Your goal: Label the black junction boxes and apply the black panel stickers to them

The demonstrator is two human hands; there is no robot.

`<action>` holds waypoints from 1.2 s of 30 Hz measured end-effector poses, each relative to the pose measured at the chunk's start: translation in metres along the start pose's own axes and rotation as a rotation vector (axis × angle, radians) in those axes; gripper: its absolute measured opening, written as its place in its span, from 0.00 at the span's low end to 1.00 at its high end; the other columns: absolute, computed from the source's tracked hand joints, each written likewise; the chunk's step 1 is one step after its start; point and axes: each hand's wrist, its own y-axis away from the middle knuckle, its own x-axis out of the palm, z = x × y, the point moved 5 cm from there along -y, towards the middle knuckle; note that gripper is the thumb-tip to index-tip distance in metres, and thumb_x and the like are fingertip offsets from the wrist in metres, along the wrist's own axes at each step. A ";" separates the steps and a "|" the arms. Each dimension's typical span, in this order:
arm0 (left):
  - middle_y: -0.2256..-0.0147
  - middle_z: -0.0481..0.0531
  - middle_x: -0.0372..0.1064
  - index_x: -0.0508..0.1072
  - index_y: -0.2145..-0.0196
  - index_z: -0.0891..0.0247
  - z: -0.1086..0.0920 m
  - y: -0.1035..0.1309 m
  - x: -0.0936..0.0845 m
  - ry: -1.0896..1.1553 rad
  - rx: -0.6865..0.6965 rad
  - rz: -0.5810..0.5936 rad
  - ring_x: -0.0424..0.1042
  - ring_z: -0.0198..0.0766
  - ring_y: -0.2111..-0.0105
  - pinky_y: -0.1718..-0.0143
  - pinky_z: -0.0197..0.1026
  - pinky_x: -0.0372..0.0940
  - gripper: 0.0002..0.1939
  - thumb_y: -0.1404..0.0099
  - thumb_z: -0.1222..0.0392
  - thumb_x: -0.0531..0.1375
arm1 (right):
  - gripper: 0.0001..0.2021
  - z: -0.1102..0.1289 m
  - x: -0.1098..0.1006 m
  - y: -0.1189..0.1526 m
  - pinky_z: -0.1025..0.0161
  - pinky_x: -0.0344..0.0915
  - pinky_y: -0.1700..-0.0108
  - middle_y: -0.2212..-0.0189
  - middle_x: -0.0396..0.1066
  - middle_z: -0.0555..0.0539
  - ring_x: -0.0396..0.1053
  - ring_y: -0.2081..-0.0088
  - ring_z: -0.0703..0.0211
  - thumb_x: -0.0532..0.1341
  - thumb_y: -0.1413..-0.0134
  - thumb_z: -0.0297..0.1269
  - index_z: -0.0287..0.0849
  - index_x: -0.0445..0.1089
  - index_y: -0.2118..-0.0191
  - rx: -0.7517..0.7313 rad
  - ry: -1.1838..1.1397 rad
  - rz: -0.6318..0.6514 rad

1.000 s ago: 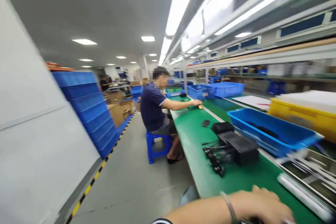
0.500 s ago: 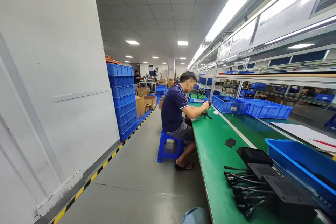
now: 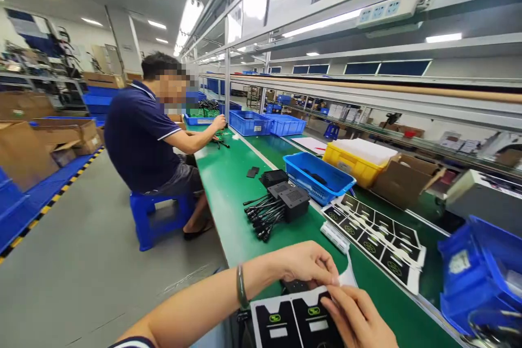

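Above the green bench, my left hand [image 3: 312, 263] is closed, with thumb and fingertips pinched on a thin white strip [image 3: 348, 277]. My right hand [image 3: 359, 315] meets it at the lower right, its thumb and fingers closed on the upper edge of a label sheet [image 3: 281, 326]. That sheet carries black labels with green logos and white windows; its lower part is cut off by the frame. A dark object [image 3: 296, 286] shows partly behind my left wrist. Black boxes [image 3: 296, 201] with black cables [image 3: 263, 217] lie beyond my hands.
More label sheets [image 3: 375, 234] lie on the bench at right, beside a white roll-like piece [image 3: 335, 236]. Behind stand a blue basket [image 3: 318, 174], a yellow bin [image 3: 354, 160] and a blue bin [image 3: 468, 277]. At left, a co-worker [image 3: 138, 130] sits on a blue stool [image 3: 142, 223].
My view has swung right and down toward the bench. Both my hands and the label sheet have come into view; the co-worker appears farther left and still works at the bench.
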 end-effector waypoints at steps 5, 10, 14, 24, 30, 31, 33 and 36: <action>0.77 0.44 0.69 0.74 0.60 0.65 -0.003 0.000 -0.004 -0.204 -0.006 -0.096 0.66 0.32 0.79 0.74 0.36 0.63 0.19 0.48 0.54 0.69 | 0.10 0.010 -0.005 -0.007 0.72 0.72 0.65 0.65 0.73 0.43 0.76 0.67 0.61 0.58 0.38 0.28 0.41 0.70 0.52 0.059 -0.078 -0.019; 0.70 0.49 0.74 0.77 0.57 0.67 -0.005 -0.005 -0.049 -0.626 0.053 -0.303 0.71 0.37 0.68 0.66 0.36 0.62 0.14 0.41 0.67 0.61 | 0.05 0.018 -0.055 0.001 0.72 0.71 0.65 0.70 0.72 0.50 0.73 0.69 0.64 0.61 0.40 0.29 0.47 0.70 0.62 0.279 -0.262 -0.073; 0.66 0.55 0.76 0.75 0.52 0.70 -0.002 -0.011 -0.075 -0.904 0.049 -0.355 0.75 0.46 0.63 0.59 0.42 0.64 0.16 0.37 0.66 0.57 | 0.04 -0.020 -0.109 0.046 0.72 0.69 0.70 0.74 0.69 0.52 0.70 0.72 0.64 0.62 0.40 0.39 0.49 0.69 0.66 0.796 -0.319 -0.255; 0.42 0.63 0.67 0.67 0.43 0.66 0.047 0.011 0.103 -1.322 0.451 0.088 0.67 0.51 0.43 0.39 0.53 0.61 0.28 0.39 0.57 0.68 | 0.21 -0.069 -0.089 0.181 0.67 0.60 0.78 0.78 0.63 0.53 0.60 0.80 0.66 0.71 0.56 0.55 0.42 0.70 0.69 1.584 -0.723 -0.199; 0.41 0.68 0.66 0.67 0.43 0.69 0.097 0.022 0.142 -1.377 0.556 0.055 0.66 0.55 0.41 0.39 0.54 0.63 0.38 0.44 0.46 0.71 | 0.22 -0.070 -0.078 0.192 0.68 0.57 0.78 0.79 0.62 0.53 0.59 0.80 0.67 0.71 0.58 0.56 0.40 0.70 0.70 1.628 -0.735 -0.192; 0.41 0.68 0.66 0.67 0.42 0.69 0.100 0.024 0.143 -1.381 0.558 0.053 0.66 0.55 0.41 0.39 0.54 0.63 0.38 0.44 0.46 0.71 | 0.22 -0.070 -0.077 0.194 0.68 0.57 0.78 0.79 0.62 0.53 0.59 0.80 0.68 0.71 0.58 0.55 0.40 0.70 0.70 1.635 -0.743 -0.186; 0.42 0.68 0.66 0.67 0.42 0.70 0.101 0.028 0.143 -1.390 0.569 0.068 0.67 0.56 0.42 0.40 0.55 0.64 0.39 0.45 0.45 0.71 | 0.21 -0.071 -0.076 0.196 0.68 0.56 0.77 0.79 0.62 0.53 0.59 0.80 0.68 0.71 0.56 0.54 0.40 0.70 0.69 1.641 -0.753 -0.173; 0.40 0.68 0.64 0.66 0.41 0.69 0.096 0.032 0.142 -1.395 0.571 0.085 0.64 0.56 0.40 0.40 0.55 0.65 0.37 0.41 0.46 0.68 | 0.20 -0.072 -0.075 0.199 0.68 0.56 0.77 0.79 0.62 0.54 0.59 0.80 0.68 0.70 0.54 0.54 0.41 0.71 0.68 1.632 -0.743 -0.153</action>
